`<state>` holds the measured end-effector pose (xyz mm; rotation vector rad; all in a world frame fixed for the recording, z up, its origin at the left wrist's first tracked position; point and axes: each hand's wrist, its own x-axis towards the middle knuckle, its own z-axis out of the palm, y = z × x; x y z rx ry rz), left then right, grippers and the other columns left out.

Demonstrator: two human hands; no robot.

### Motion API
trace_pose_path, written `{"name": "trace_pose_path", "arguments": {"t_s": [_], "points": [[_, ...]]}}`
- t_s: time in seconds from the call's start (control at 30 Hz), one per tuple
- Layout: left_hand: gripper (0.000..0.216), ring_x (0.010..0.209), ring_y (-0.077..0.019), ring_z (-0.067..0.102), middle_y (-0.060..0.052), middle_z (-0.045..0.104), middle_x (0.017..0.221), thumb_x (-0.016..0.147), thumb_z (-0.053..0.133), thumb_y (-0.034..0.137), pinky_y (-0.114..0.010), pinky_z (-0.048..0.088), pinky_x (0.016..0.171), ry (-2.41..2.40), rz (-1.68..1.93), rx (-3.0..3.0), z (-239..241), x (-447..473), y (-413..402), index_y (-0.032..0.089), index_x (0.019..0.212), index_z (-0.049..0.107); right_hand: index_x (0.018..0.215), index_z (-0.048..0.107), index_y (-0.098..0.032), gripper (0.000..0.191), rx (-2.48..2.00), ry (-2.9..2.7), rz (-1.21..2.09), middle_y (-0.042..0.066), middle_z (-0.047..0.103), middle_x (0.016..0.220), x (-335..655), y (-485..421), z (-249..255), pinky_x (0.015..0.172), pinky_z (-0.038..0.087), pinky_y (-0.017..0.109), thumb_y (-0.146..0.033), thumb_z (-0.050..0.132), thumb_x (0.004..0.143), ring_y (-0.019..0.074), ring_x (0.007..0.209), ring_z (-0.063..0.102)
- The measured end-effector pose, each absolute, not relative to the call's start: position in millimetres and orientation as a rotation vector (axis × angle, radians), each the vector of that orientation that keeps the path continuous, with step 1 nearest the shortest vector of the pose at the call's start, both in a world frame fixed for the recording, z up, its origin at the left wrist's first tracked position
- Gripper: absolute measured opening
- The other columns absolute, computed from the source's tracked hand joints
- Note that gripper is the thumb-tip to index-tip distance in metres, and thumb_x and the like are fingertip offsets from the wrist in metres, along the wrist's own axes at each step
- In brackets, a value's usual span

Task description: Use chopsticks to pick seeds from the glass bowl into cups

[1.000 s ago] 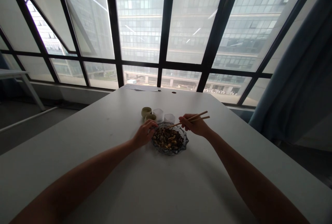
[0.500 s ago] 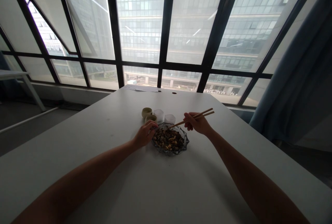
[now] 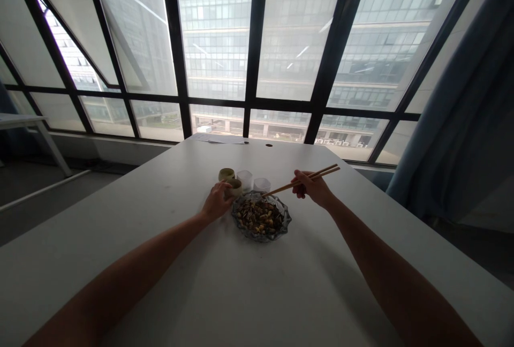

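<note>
My left hand is closed around the side of a small yellowish-green cup, just beyond the bowl's left rim. A pair of wooden chopsticks is pinched in my right hand, its tips pointing left over the far rim of the bowl. Whether the tips hold anything is too small to tell. The scalloped clear glass bowl holds a mix of dark striped seeds and pale brown pieces like peanuts. A second yellowish-green cup stands behind the first, and two clear cups stand to their right.
The white table stretches toward the windows. Papers lie at its far edge, near two dark round holes. A blue curtain hangs on the right, and another white table stands at the left.
My left hand has moved from the bowl's left rim to the near yellowish-green cup and taken hold of it. My right hand has shifted slightly right with the chopsticks.
</note>
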<state>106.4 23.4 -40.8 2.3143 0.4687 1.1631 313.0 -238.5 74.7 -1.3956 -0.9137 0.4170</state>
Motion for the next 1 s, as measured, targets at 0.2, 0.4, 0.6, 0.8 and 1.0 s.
{"name": "trace_pose_path", "arguments": {"t_s": [0.2, 0.4, 0.6, 0.8, 1.0], "points": [[0.02, 0.122, -0.0308, 0.061, -0.015, 0.061, 0.131, 0.071, 0.075, 0.022, -0.049, 0.054, 0.1, 0.38, 1.117, 2.209, -38.6, 102.1, 22.6, 0.019, 0.086, 0.062, 0.063, 0.068, -0.015, 0.047, -1.231, -0.764, 0.513, 0.003, 0.061, 0.044, 322.6, -238.2, 76.2, 0.028, 0.035, 0.02, -0.06, 0.084, 0.066, 0.01, 0.031, 0.048], [0.018, 0.122, -0.0302, 0.061, -0.011, 0.061, 0.127, 0.068, 0.077, 0.017, -0.048, 0.051, 0.105, 0.315, 1.266, 2.205, -32.4, 98.2, 17.5, 0.02, 0.073, 0.061, 0.062, 0.064, -0.017, 0.034, -1.113, -0.606, 0.583, 0.0, 0.057, 0.045, 330.9, -243.1, 80.1, 0.03, 0.036, 0.018, -0.042, 0.077, 0.08, 0.0074, 0.033, 0.044], [0.018, 0.117, -0.0304, 0.063, -0.013, 0.061, 0.127, 0.067, 0.078, 0.021, -0.047, 0.057, 0.095, 0.362, 1.21, 2.158, -32.2, 98.4, 18.5, 0.018, 0.076, 0.063, 0.064, 0.062, -0.017, 0.033, -1.154, -0.616, 0.57, 0.0, 0.056, 0.045, 332.7, -243.1, 79.0, 0.03, 0.036, 0.019, -0.04, 0.072, 0.085, 0.0078, 0.032, 0.043], [0.028, 0.107, -0.0276, 0.067, -0.013, 0.066, 0.123, 0.065, 0.079, 0.03, -0.042, 0.06, 0.084, 0.494, 1.077, 2.091, -32.5, 100.7, 23.7, 0.019, 0.087, 0.065, 0.065, 0.063, -0.015, 0.032, -1.166, -0.615, 0.545, 0.002, 0.058, 0.046, 334.4, -244.6, 80.0, 0.031, 0.036, 0.019, -0.039, 0.07, 0.086, 0.0081, 0.033, 0.045], [0.029, 0.101, -0.0265, 0.068, -0.01, 0.071, 0.104, 0.076, 0.073, 0.039, -0.041, 0.059, 0.084, 0.543, 0.986, 2.192, -10.3, 99.3, 31.5, 0.019, 0.096, 0.066, 0.066, 0.063, -0.016, 0.033, -1.185, -0.626, 0.49, 0.002, 0.06, 0.046, 342.8, -246.6, 78.7, 0.031, 0.036, 0.018, -0.041, 0.071, 0.086, 0.0086, 0.034, 0.047]]}}
